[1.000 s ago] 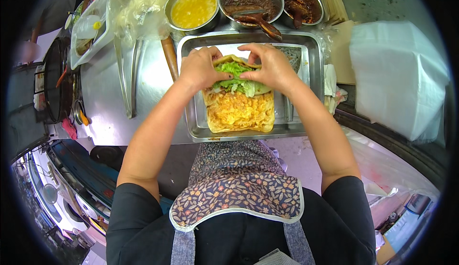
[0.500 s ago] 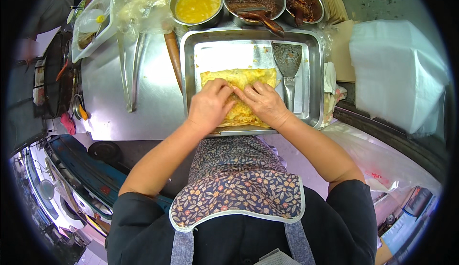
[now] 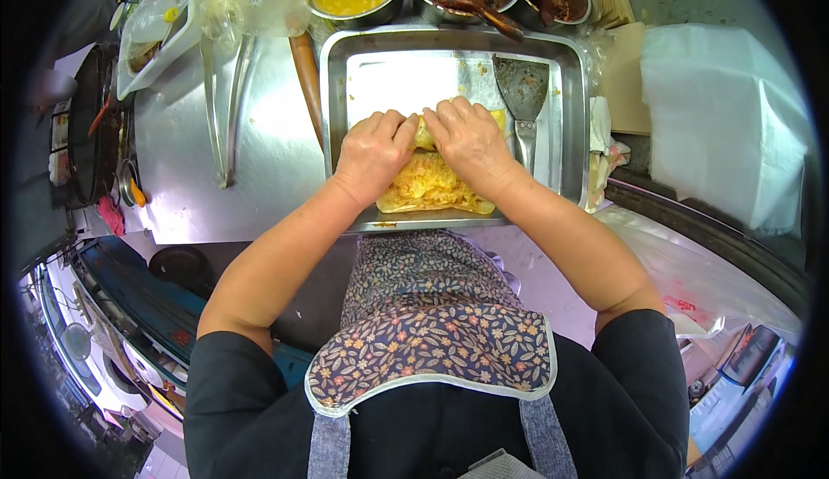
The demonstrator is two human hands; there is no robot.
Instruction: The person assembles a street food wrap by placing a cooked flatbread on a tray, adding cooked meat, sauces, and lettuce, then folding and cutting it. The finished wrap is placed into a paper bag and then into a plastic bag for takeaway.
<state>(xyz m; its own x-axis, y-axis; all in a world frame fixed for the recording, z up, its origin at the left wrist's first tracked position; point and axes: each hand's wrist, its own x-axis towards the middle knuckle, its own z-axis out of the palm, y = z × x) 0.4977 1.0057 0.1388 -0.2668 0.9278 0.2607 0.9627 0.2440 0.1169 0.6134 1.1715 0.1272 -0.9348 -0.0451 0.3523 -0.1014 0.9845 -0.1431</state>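
Left hand (image 3: 376,152) and right hand (image 3: 471,146) equally near, both grips curled closed over the egg flatbread's (image 3: 427,181) folded part in the metal tray (image 3: 335,90), fold's long axis side to side, flat part bodyward.

A steel counter (image 3: 268,194) carries a tray (image 3: 333,82) and tongs (image 3: 225,172).

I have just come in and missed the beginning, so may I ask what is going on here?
A person in a flowered apron has both bare hands on a yellow flatbread. The left hand and right hand curl side by side over its rolled or folded far part, while the near part lies spread in a metal tray. A scraper rests at the tray's right side, and three metal bowls stand beyond the tray.
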